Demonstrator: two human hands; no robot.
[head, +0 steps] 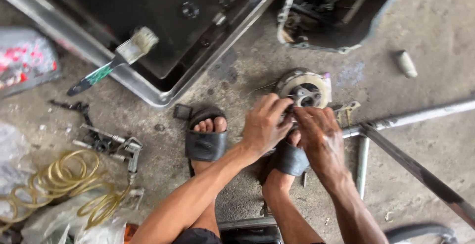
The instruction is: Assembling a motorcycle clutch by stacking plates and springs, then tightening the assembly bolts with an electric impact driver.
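From my feed both hands, left hand (263,124) and right hand (320,137), are pinched onto the grimy round metal clutch hub (303,88) right at my fingertips.

The clutch (303,89) is a round metal part, pale and greasy around its rim, with a dark centre where a hub and several small holes show; it lies flat on the concrete floor (425,41), face up, just beyond the sandalled toes; its near edge is hidden under fingers; the left hand (264,124) touches its near-left rim; the right hand (320,137) covers its near side.
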